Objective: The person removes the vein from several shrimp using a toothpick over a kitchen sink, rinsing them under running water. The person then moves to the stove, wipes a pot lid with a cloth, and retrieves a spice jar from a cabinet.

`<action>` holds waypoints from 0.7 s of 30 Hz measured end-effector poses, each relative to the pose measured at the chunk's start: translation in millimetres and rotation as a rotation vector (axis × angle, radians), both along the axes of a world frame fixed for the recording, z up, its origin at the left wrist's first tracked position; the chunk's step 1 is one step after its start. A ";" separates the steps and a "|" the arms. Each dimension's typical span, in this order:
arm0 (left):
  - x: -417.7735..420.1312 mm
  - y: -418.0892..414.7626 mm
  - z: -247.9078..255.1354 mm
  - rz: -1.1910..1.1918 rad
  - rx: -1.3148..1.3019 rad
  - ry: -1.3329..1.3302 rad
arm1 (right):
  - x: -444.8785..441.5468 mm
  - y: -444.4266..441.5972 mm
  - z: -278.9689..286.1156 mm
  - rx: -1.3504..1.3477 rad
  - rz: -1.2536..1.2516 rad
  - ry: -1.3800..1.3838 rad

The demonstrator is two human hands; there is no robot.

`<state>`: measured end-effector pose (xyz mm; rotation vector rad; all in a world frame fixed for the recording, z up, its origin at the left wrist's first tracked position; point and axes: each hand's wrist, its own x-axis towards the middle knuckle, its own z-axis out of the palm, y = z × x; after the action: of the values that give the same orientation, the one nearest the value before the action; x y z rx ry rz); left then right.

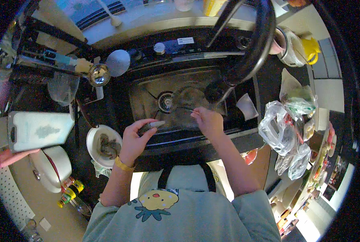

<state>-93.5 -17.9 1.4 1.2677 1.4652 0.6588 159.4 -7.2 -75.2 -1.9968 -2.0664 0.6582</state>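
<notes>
Over the near side of the dark sink (140, 99), my left hand (133, 140) pinches a small grey piece of seafood, apparently a shrimp (157, 124), between thumb and fingers. To its right, my right hand (210, 124) has its fingertips closed on a thin stick-like thing (184, 108) that points left towards the round metal drain strainer (167, 102). Its exact kind is too blurred to tell. Left of my left wrist stands a white bowl (90, 142) holding several greyish shrimp-like pieces (107, 146).
A large dark tap (263, 51) arches over the sink's right side. White folded paper or cloth (247, 106) lies at the sink's right. Plastic bags (275, 127) crowd the right counter. At left are a cutting board (31, 131), a metal ladle (99, 75) and a yellow-labelled bottle (71, 192).
</notes>
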 end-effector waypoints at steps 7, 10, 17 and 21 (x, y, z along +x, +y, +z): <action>-70.3 -54.2 -8.8 0.431 -0.040 0.199 | 26.0 26.8 -163.6 -0.584 0.193 -0.633; -123.4 -93.8 -28.8 0.519 0.038 0.362 | 13.4 26.9 -177.9 -0.657 0.258 -0.713; -160.3 -111.9 -61.1 0.154 0.157 1.223 | 11.0 25.3 -162.2 -0.630 0.343 -0.674; -99.6 -61.1 -34.8 0.203 0.304 1.096 | 30.3 24.4 -136.5 -0.626 0.277 -0.584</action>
<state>-193.0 -79.0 -33.5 1.8695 2.4653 0.2924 189.7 17.2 -211.7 -2.4784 -2.7772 0.9571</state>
